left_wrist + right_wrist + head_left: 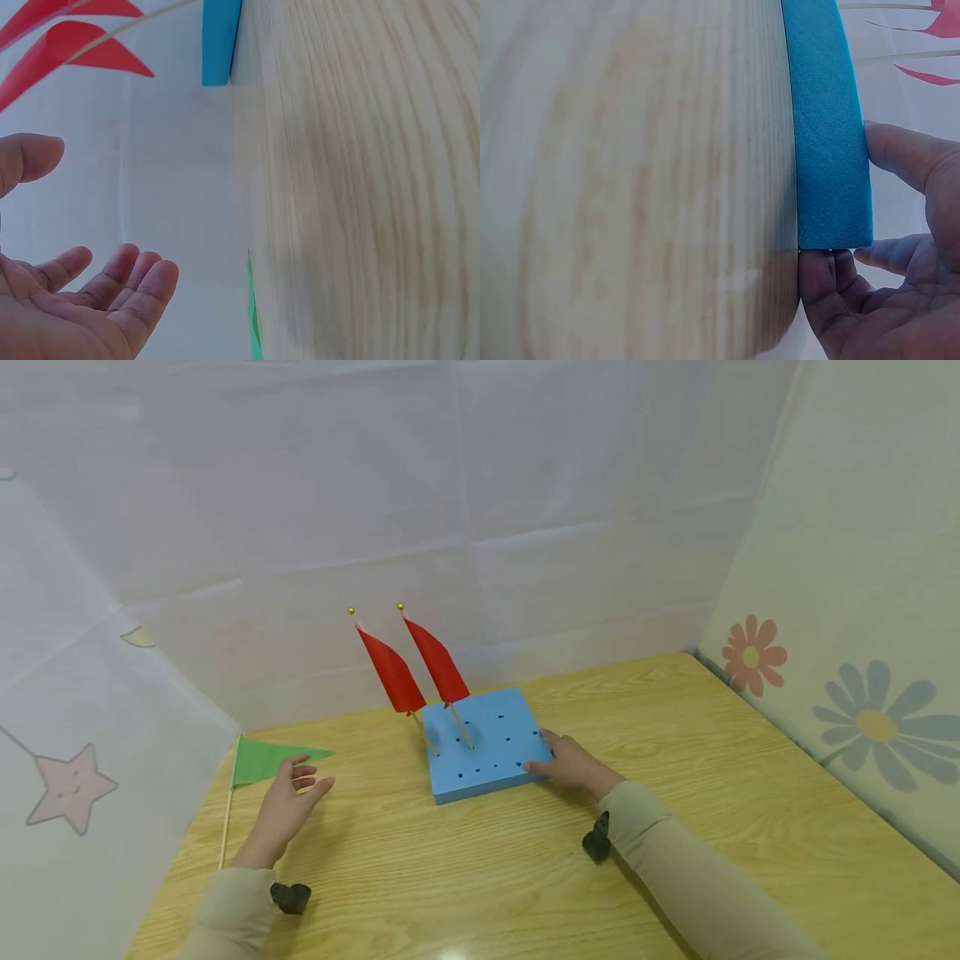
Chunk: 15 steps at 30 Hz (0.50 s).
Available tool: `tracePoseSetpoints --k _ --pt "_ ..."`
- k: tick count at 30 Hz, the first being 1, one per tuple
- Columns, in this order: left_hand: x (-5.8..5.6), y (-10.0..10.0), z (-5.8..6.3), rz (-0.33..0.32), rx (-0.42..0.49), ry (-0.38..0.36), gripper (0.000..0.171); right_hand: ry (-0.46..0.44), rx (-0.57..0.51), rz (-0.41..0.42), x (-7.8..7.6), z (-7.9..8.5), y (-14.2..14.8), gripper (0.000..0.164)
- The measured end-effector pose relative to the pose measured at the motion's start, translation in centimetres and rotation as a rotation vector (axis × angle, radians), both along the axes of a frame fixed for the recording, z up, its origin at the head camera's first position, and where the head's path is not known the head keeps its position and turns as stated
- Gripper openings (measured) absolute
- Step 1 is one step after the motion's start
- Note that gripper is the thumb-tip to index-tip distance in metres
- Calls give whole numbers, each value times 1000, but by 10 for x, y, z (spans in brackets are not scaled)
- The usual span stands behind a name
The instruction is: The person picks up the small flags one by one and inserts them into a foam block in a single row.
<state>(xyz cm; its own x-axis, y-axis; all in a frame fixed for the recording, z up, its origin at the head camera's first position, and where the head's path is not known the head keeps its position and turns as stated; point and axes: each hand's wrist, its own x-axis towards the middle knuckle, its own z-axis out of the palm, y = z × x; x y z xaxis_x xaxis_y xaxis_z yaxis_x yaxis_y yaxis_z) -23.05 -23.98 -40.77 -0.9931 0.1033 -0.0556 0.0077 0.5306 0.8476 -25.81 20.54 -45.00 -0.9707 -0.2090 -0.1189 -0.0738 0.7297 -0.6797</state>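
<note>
A blue foam board [480, 782] with several small holes lies on the table. Two red flags [437, 662] on thin sticks with gold ball tips stand in holes at its left part, leaning left. At the board's right edge, my right hand [573, 764] holds it, thumb on the top face and fingers against the side in the right wrist view. My left hand [285, 806] hovers left of the board with loosely bent fingers and nothing in them. Partly behind that hand lies a green triangular flag [258, 762] on a stick [227, 827].
The wooden table [480, 877] meets a white cloth backdrop [525, 568] at the back. Cloth walls with a printed star [72, 787] on the left and printed flowers [876, 725] on the right flank the table.
</note>
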Motion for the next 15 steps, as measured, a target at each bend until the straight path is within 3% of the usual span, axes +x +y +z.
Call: tracePoseSetpoints --k 15 --pt "9 -40 2 70 -39 -34 85 1 -27 0 -1 -1 1 82"
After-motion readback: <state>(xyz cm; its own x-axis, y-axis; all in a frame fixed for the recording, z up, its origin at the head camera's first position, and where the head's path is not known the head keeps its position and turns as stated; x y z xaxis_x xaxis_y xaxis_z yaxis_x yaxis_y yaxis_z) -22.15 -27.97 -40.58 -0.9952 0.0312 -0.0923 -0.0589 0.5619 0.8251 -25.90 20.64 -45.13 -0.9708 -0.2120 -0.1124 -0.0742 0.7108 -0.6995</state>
